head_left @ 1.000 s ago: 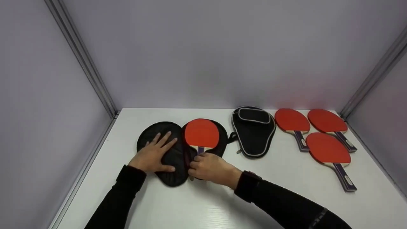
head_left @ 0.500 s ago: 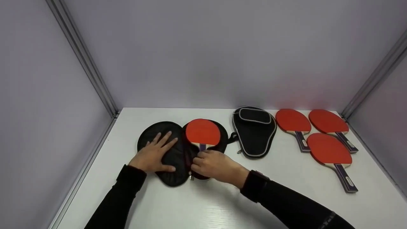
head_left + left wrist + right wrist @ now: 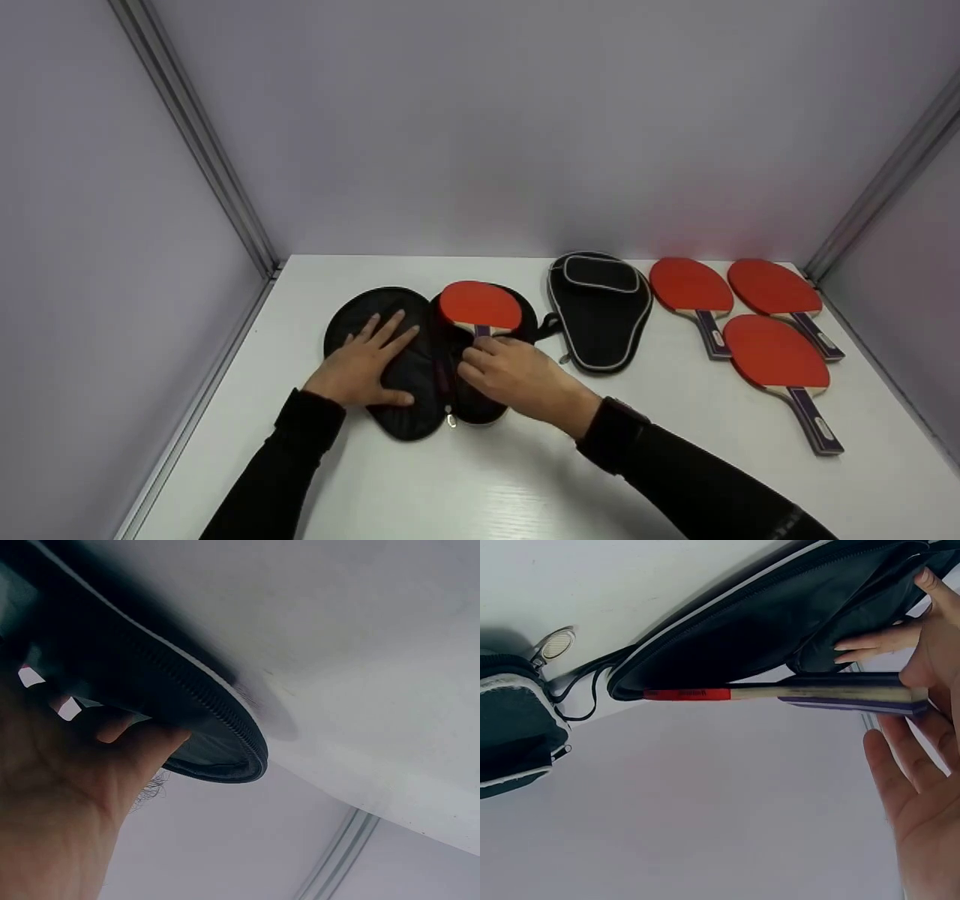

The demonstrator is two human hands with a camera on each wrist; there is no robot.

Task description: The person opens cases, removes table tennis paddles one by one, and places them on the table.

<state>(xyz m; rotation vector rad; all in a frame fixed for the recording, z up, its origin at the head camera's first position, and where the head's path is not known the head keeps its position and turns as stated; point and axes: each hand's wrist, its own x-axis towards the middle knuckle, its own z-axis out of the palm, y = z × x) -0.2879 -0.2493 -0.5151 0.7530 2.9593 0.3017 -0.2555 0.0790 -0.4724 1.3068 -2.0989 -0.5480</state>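
A black zippered paddle case lies unfolded on the white table, its two halves side by side. My left hand rests with fingers spread on the left half. Over the right half, my right hand holds a red table tennis paddle by its handle. In the right wrist view, thumb and fingers pinch the end of the purple-striped handle. The paddle shows edge-on there, its red blade end meeting the case's far end. In the left wrist view, the case's zipper edge curves past my fingers.
A second black case with white piping lies to the right, a black strap between the cases. Farther right lie three red paddles: one at the back, one in the corner, one in front. Walls enclose the table.
My right hand has moved up and slightly right, raising the paddle's handle end, so the blade looks flatter and more of the case's right half shows. The left hand has stayed put.
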